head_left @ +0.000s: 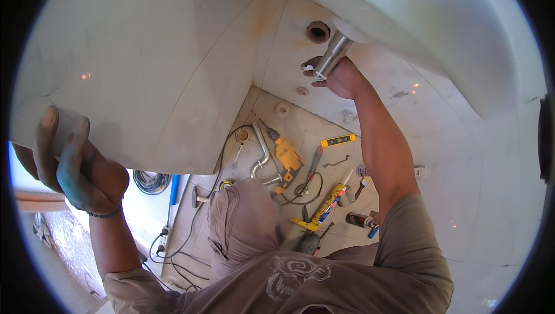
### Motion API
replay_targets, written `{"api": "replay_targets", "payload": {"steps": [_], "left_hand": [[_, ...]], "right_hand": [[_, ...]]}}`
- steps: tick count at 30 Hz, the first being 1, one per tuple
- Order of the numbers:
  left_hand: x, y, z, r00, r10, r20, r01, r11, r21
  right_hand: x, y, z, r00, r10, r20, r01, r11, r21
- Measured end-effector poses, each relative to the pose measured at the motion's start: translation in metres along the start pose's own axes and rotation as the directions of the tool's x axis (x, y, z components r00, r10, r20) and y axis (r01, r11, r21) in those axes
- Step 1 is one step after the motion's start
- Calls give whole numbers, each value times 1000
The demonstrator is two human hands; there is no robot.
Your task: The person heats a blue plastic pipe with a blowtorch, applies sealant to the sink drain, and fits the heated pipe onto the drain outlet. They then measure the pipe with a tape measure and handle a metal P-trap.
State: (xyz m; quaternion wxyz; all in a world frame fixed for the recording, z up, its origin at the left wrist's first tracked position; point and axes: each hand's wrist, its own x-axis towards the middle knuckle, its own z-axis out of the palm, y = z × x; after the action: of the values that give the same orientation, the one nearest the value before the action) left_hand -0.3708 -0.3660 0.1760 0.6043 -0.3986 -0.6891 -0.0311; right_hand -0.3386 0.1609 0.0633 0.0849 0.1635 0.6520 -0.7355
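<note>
Under the white basin [428, 30], my right hand [345, 78] is behind a chrome drain pipe [333, 55]. Its fingers curl past the pipe's lower end, near a small white bit that I cannot make out. The pipe hangs tilted from the basin's underside, with its lower end detached from any other pipe. A round wall outlet [318, 32] opens just left of it. At the far left, my left hand [81, 161] rests against the lower edge of a pale tiled wall [144, 94], fingers bent and apart, holding nothing.
On the tiled floor lie a yellow drill [287, 155], a curved chrome trap pipe [262, 149], a yellow spirit level [338, 140], a sealant tube [329, 204], a spray can [359, 220] and a hammer [198, 198]. Black cables [193, 230] trail across the left side, near a coiled hose [151, 182].
</note>
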Motion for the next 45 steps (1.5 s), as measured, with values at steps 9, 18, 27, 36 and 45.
{"api": "replay_targets", "payload": {"steps": [9, 18, 27, 36, 45], "left_hand": [[-5, 2, 0, 998, -66, -11, 65, 997, -41], [3, 0, -2, 1000, -1, -25, -2, 992, -125], [16, 7, 8, 989, 90, -120, -94, 995, -29], [10, 4, 5, 995, 66, -77, -65, 998, 24], [16, 12, 14, 989, 48, -137, -49, 999, -5]], "right_hand": [[6, 21, -11, 979, -188, 75, 191, 981, -28], [4, 28, -9, 946, -317, -64, 315, 948, -38], [-8, 36, -18, 941, -279, -192, 282, 959, -14], [-41, 55, -3, 929, -299, -216, 319, 946, 62], [-57, 76, 40, 866, -314, -390, 412, 889, 199]]}}
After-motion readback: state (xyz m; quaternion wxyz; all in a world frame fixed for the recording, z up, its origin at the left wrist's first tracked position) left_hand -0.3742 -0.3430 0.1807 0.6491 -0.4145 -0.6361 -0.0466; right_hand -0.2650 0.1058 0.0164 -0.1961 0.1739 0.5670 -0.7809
